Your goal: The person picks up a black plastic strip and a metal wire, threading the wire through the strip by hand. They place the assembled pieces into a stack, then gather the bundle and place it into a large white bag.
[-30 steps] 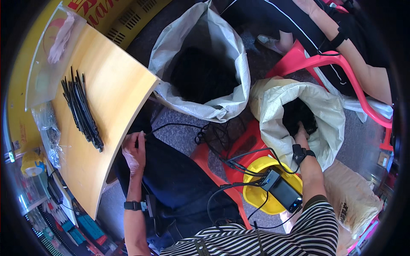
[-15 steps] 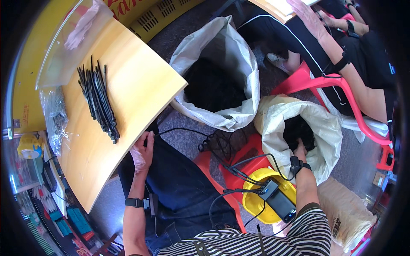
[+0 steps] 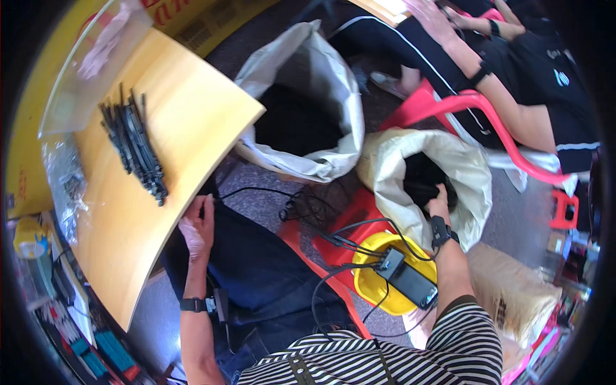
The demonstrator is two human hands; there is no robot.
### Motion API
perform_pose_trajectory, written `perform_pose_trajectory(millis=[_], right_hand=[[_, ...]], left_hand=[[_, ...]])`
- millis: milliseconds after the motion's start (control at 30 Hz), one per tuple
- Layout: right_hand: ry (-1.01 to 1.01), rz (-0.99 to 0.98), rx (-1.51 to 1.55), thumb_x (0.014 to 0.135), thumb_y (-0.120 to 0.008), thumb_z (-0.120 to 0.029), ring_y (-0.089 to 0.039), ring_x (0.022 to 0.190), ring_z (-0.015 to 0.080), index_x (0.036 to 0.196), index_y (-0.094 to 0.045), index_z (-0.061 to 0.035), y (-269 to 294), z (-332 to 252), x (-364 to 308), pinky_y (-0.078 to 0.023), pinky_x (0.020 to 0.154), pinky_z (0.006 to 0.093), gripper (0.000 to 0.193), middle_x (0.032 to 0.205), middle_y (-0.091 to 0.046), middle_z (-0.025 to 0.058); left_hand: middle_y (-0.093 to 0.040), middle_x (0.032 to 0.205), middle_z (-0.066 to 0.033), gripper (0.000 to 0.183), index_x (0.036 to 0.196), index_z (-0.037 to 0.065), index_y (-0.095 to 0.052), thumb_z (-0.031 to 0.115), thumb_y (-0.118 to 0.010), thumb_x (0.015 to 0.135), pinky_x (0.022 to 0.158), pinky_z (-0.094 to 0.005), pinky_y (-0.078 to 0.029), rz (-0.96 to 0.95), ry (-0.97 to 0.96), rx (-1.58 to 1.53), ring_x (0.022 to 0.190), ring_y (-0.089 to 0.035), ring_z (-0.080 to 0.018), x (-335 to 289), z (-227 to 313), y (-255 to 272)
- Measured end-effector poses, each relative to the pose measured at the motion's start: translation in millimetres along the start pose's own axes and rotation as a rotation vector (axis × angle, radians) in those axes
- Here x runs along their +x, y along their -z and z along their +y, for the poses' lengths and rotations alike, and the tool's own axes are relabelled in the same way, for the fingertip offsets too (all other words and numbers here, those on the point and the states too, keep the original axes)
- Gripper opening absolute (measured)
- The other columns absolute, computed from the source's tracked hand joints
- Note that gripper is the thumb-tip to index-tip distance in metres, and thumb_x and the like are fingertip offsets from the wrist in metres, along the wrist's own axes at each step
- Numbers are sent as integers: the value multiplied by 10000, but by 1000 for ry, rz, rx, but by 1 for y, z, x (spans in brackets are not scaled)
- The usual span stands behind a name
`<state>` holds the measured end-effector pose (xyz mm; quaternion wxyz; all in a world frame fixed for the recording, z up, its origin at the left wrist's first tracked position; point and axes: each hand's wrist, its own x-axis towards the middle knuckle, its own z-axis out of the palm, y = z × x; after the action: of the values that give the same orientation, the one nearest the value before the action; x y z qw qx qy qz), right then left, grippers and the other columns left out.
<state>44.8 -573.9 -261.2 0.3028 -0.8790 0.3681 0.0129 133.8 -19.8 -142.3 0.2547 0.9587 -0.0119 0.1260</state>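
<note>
My right hand [image 3: 439,204] is in the mouth of the smaller whitish woven sack [image 3: 476,186], over its dark contents. One finger points up; the other fingers are partly hidden, and whether they hold anything does not show. My left hand [image 3: 197,226] rests at the near edge of the light wooden tabletop [image 3: 186,122], its fingers loosely bent and apart, holding nothing visible. On that tabletop lies a bundle of thin black strips [image 3: 136,147], side by side. A larger white woven sack [image 3: 350,112] with black contents stands farther off, left of the smaller one.
A yellow tub [image 3: 366,282] holding a black device [image 3: 410,285] with cables sits on a red stool [image 3: 346,221] beside my right forearm. Another person's arm [image 3: 513,102] and a pink-red chair [image 3: 471,102] are at the right. A tan sack [image 3: 513,289] stands behind my right elbow.
The view has shifted, so the scene sits farther left. My right hand has risen slightly in the smaller sack and shows more of its fingers. My left hand stays at the tabletop edge.
</note>
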Motion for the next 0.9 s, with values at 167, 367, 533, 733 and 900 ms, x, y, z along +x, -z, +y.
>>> perform_pose_trajectory(millis=[167, 367, 533, 733, 900], right_hand=[[-834, 146, 1109, 621, -681, -135, -551, 973, 294, 1031, -558, -97, -2, -14, 23, -428, 926, 413, 430, 1075, -578, 134], [-928, 123, 1626, 640, -675, -239, -536, 1013, 337, 1033, -564, -89, 22, -17, 28, -395, 921, 539, 435, 1103, -571, 117], [-812, 115, 1717, 722, -544, -347, -546, 1022, 356, 1067, -578, -79, 49, -43, 24, -384, 914, 558, 438, 1111, -593, 133], [-664, -33, 1702, 759, -480, -370, -553, 1025, 357, 1060, -575, -28, 55, -80, 9, -400, 911, 539, 465, 1107, -595, 155], [-404, -71, 1671, 698, -633, -263, -567, 948, 332, 964, -567, -50, 71, -119, -7, -427, 888, 522, 347, 1025, -600, 138]], left_hand=[[-553, 674, -99, 132, 749, 40, -589, 138, -606, 836, 662, -377, -425, -16, -87, 57, 655, -542, -272, -3, -10, -5], [-566, 700, -102, 116, 758, 47, -589, 136, -610, 829, 672, -383, -428, -4, -138, 82, 686, -549, -289, -3, -8, -9], [-581, 716, -110, 121, 762, 54, -590, 151, -604, 833, 656, -397, -437, 5, -139, 55, 687, -563, -295, -4, -3, -4], [-593, 739, -122, 124, 768, 62, -592, 167, -603, 833, 675, -411, -442, 20, -167, 3, 716, -569, -317, -5, -12, -8], [-612, 811, -111, 132, 905, 64, -604, 144, -641, 806, 740, -401, -459, -40, -228, -120, 776, -585, -315, 0, -17, -4]])
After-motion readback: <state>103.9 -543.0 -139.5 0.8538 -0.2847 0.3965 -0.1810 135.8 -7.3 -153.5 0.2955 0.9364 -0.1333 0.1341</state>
